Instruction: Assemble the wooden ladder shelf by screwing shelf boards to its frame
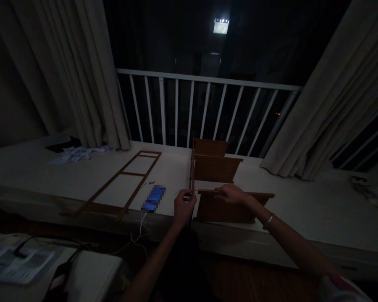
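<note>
A brown wooden side frame (192, 167) stands on edge on the white ledge. Two wooden panels, a far one (210, 148) and a middle one (218, 168), extend to the right from it. My left hand (184, 207) is at the near end of this frame, fingers curled in a pinch; a thin sliver shows by the fingertips, too dim to name. With my right hand (232, 194) I grip the top edge of the nearest wooden panel (227, 209), which stands upright with its left end near the frame. A second ladder-like wooden frame (134, 173) lies flat to the left.
A phone with a blurred blue screen (153, 198) lies on the ledge, trailing a white cable (140, 228). Small metal pieces (151, 183) lie beside it. Crumpled papers (77, 154) are farther left. A power strip (25, 266) sits on a white surface (91, 268) at lower left. White railing (192, 78) borders the window.
</note>
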Demonstrator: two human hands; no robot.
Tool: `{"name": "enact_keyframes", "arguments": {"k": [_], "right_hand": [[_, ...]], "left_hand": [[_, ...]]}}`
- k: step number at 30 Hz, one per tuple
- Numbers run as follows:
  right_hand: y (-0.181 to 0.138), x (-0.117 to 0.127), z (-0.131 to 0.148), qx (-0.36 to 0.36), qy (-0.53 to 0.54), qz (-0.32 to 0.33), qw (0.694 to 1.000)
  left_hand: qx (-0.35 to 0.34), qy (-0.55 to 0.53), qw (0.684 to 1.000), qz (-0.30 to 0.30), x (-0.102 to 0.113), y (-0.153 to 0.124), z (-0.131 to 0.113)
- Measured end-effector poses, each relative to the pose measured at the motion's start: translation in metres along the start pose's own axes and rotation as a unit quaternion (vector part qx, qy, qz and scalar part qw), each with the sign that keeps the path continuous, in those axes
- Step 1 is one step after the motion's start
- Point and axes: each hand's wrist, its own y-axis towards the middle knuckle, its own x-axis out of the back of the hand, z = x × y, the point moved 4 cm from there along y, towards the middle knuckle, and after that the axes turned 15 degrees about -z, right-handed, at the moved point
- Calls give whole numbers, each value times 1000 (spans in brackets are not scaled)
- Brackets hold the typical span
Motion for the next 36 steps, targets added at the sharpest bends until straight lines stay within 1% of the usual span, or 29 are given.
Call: {"name": "enact_keyframes", "arguments": {"k": [8,16,20,26,30,36], "right_hand": [[4,-4,2,-19,9,-1,1000],[5,0,6,-25,0,5,1000],[5,-1,6,-16,2,4,1000],[7,-5,3,-29,8,7,1000],[8,-2,4,-28,11,10,999],[7,2,6,-27,13,11,999]], "left_hand": [[1,-19,1000,-9,2,-2,6],[1,-23,1000,-6,4,0,5],[-7,-22,1000,-6,4,0,5],[-21,-8,1000,-2,4,0,6],[-23,-11,1000,0,4,1,7],[-8,-9,1000,-3,3,1,7]]}}
